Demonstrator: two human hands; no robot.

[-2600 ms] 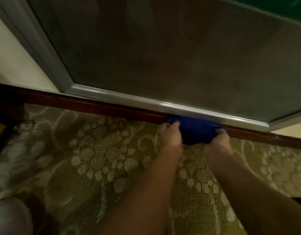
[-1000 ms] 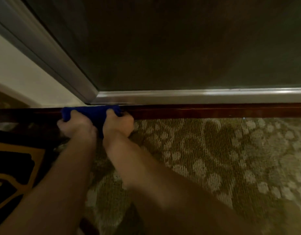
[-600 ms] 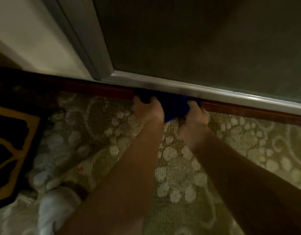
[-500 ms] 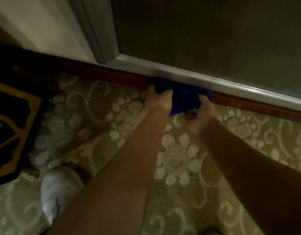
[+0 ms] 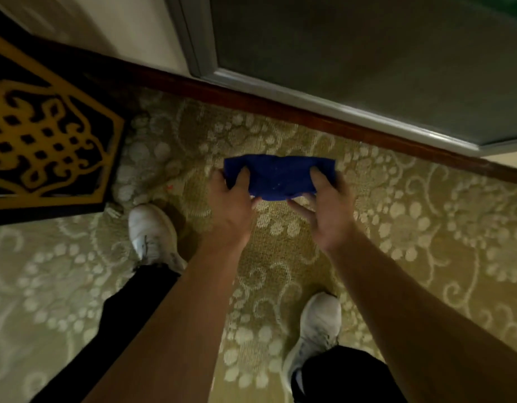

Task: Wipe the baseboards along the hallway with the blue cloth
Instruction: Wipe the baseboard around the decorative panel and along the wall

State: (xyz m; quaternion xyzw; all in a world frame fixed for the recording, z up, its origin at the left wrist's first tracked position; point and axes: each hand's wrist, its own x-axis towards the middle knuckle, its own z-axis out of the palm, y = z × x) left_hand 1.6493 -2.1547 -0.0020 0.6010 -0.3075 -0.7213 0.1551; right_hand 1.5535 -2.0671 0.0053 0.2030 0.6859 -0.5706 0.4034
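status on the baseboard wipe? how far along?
Done: can't tell; the baseboard shows no visible clean or dirty difference. In hand: the cloth is off the baseboard, held above the carpet between the left hand and right hand. Left: the baseboard runs on past both edges of view.

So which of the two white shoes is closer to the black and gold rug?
The left white shoe, its toe almost at the rug's corner; the right shoe sits farther back.
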